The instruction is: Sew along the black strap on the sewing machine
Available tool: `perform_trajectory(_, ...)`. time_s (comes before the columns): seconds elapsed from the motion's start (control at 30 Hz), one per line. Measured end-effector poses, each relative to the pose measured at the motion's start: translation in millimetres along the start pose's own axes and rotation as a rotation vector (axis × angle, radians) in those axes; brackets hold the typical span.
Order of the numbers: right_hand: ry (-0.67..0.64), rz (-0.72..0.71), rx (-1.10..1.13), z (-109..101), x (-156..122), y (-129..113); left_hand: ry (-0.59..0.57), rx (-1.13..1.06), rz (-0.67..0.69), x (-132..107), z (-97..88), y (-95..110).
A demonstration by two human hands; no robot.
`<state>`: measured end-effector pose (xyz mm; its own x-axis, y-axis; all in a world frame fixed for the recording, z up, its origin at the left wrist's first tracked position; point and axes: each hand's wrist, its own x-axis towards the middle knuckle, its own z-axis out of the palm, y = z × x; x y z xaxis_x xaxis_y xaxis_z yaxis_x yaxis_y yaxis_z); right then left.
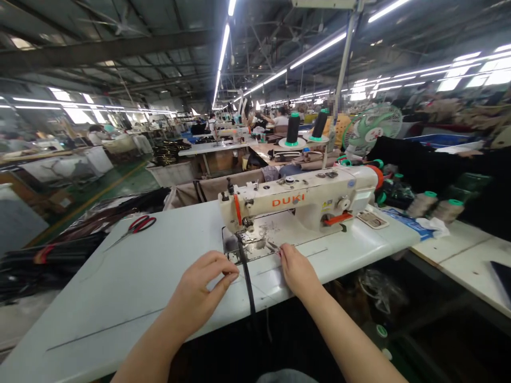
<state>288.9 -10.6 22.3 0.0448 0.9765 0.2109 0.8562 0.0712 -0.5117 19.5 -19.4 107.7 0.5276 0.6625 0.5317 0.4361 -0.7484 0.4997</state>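
A black strip (248, 282) runs from under the presser foot of the white sewing machine (263, 199) and hangs over the table's front edge. Left of this strip, my left hand (205, 279) is closed in a pinch, thumb against fingertips; whatever lies between them is too small to make out. On the strip's right, my right hand (297, 268) is closed around what look like small thread snips (273, 247). Their metal points face the needle area, and the grip is mostly hidden by my fingers.
Red-handled scissors (139, 224) lie on the table (120, 282) at left. Black thread cones (293, 129) stand behind the machine, beige cones (447, 210) at right. A green fan (373, 127) is at back right. Dark stacked pieces (40, 266) lie beyond the left edge. People work farther back.
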Motion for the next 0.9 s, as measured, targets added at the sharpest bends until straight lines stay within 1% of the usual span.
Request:
perform_trajectory(0.13, -0.084, 0.013, 0.187, -20.6, -24.6, -10.5, 0.059, 0.04, -0.029, 3.6, -8.0, -10.8)
perform_trajectory(0.23, -0.157, 0.022, 0.32, -32.0, -40.4, -19.2, 0.073, 0.058, -0.05, 6.2, -7.0, -13.3)
perform_trajectory(0.33, -0.222, 0.063, 0.398, -36.8, -49.5, -28.1, 0.08, 0.061, -0.052, 7.6, -4.6, -14.1)
perform_trajectory(0.53, -0.29, 0.092, 0.347, -37.7, -48.7, -44.1, 0.087, 0.05, -0.048, 9.0, -3.8, -14.4)
perform_trajectory(0.7, -0.293, 0.138, 0.297, -32.2, -42.0, -50.2, 0.087, 0.068, -0.044, 10.3, -5.6, -12.4)
perform_trajectory(0.9, -0.3, 0.147, 0.346, -28.7, -36.3, -56.5, 0.092, 0.062, -0.041, 10.3, -6.0, -11.7)
